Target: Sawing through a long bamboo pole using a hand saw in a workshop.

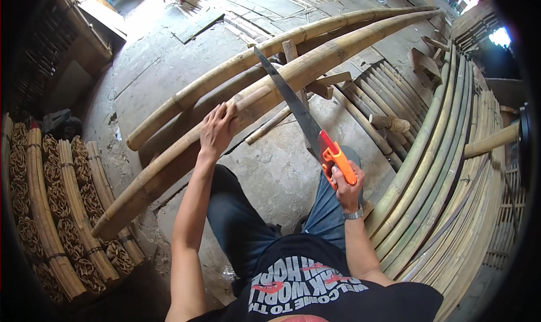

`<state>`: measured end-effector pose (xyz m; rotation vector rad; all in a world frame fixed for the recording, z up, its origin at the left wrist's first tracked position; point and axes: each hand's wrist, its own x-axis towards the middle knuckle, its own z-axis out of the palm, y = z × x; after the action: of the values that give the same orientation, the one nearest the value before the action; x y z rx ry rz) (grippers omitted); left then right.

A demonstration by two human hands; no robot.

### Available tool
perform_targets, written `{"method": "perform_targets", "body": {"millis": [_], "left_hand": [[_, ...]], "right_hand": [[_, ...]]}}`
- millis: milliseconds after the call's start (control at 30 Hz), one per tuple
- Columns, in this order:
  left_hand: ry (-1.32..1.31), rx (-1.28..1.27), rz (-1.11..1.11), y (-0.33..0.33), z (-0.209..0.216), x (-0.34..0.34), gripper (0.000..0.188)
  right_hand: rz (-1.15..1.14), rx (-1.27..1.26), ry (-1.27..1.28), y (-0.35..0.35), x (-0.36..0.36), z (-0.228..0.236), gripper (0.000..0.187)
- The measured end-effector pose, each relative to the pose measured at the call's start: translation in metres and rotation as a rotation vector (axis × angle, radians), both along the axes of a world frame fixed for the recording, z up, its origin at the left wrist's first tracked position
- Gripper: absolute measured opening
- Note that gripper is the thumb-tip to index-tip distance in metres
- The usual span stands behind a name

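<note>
My right hand is closed round the orange handle of a hand saw. The saw's long dark blade slants up and to the left, and its tip overlaps the thick bamboo poles in view. Whether the teeth touch the bamboo I cannot tell. My left hand lies over the nearer bamboo pole, its fingers laid across the top. A second bamboo pole runs beside it on the far side. Both poles rest raised off the floor near a wooden support.
Bundles of split bamboo stand at the left. Long green bamboo poles and thin strips lie along the right. Cut bamboo lengths and a short bamboo piece lie on the concrete floor beyond my knees.
</note>
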<state>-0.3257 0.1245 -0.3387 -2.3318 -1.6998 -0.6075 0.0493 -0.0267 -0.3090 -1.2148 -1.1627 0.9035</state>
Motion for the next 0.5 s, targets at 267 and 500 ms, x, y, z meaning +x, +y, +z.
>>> {"method": "perform_targets", "body": {"millis": [267,500], "left_hand": [[-0.09,0.197,0.082,0.032,-0.01,0.021,0.03],[-0.134,0.168,0.055,0.033,-0.005,0.028,0.031]], "right_hand": [[0.012,-0.078,0.006,-0.005,-0.001,-0.013,0.015],[0.103,-0.076,-0.048,0.011,0.005,-0.003,0.015]]}}
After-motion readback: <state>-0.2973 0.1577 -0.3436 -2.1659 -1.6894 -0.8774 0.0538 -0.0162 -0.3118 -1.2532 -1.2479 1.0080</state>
